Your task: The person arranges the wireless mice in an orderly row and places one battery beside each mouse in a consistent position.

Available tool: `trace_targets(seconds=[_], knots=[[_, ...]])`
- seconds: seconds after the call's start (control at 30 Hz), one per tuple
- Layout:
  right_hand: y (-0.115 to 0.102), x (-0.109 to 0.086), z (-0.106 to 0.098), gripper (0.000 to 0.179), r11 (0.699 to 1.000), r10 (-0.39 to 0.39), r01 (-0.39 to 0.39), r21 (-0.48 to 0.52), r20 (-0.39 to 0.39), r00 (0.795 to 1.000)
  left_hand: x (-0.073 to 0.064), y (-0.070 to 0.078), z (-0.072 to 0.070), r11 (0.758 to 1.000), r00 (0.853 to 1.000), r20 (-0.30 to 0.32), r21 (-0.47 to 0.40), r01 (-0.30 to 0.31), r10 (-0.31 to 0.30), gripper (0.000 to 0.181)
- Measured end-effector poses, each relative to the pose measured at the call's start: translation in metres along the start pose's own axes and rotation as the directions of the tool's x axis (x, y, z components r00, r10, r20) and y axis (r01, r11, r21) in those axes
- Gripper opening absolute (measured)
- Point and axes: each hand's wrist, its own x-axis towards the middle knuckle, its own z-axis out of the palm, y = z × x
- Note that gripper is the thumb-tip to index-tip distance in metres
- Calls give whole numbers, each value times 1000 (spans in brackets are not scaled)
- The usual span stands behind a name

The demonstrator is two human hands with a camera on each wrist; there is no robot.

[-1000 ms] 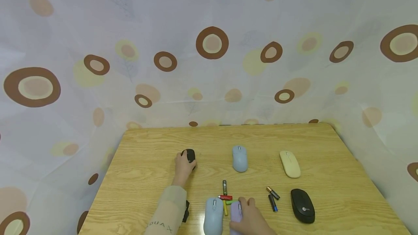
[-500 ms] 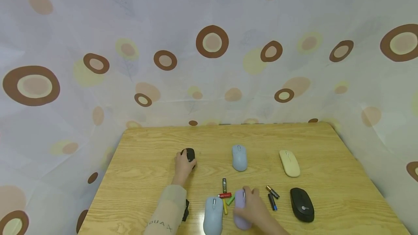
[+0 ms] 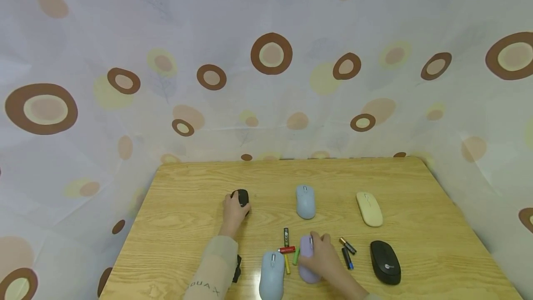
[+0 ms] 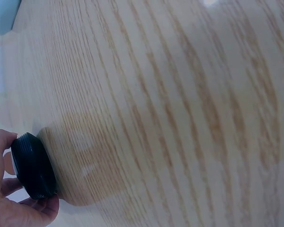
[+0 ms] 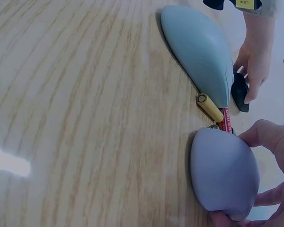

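- Pinching a rounded lavender plastic mouse (image 3: 309, 275) with the right hand (image 3: 326, 254), near 6 o'clock of the wood-grained tabletop (image 3: 187, 207).
- Calling, likely, for even pressure and clearance from the slim green battery (image 3: 296, 256) just beside, at 9 o'clock.
- Gripping a small black rounded mouse (image 3: 241, 197) at 10 o'clock with the left hand (image 3: 233, 209).
- Offering room toward 12 o'clock, up to a pale-blue oval mouse (image 3: 306, 203); showing the far edge (image 3: 225, 163) well beyond.

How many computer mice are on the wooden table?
6: black mouse in left hand, lavender mouse in right hand, pale blue mouse left of it, second pale blue mouse farther back, cream mouse at back right, another black mouse at right. More may be hidden.
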Motion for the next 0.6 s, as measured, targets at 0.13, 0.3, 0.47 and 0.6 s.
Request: trace_targets(seconds=[0.13, 0.3, 0.47, 0.6], knots=[[2, 1, 2, 78, 1000, -11, 11, -3, -9, 1000, 0, 0, 1, 1000, 1000, -2, 0, -4, 4, 63], [3, 1, 4, 75, 999, -43, 43, 6, -20, 999, 0, -1, 1, 1000, 1000, -9, -19, -7, 7, 63], [4, 1, 5, 75, 999, -53, 53, 4, -13, 998, 1, -3, 2, 1000, 1000, -8, -15, -7, 7, 63], [6, 2, 7, 75, 999, -52, 52, 13, -16, 999, 1, -3, 3, 1000, 1000, -10, 2, -6, 6, 63]])
